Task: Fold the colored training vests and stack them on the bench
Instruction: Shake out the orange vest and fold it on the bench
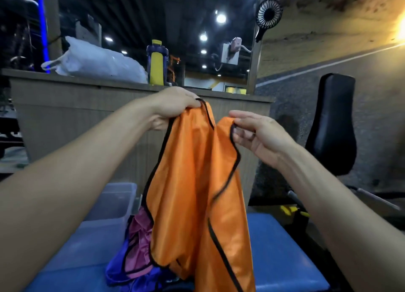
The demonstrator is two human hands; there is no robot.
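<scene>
Hands: left hand (175, 107) is gripped round one shoulder strap; right hand (252, 130) is pinched on the other with thumb and fingertips.
Vest: orange vest (192, 186) is held up by both straps, hanging open above the bench (285, 258), likely to be squared for folding.
Pile: pink and purple vests (135, 254) are left crumpled on the bench, unfolded.
Bin: clear tub (109, 206) is set beside them.

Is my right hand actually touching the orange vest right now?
Touching. The head view shows the right hand pinching the black-trimmed shoulder strap of the orange vest between thumb and fingertips, with no gap between them.
</scene>
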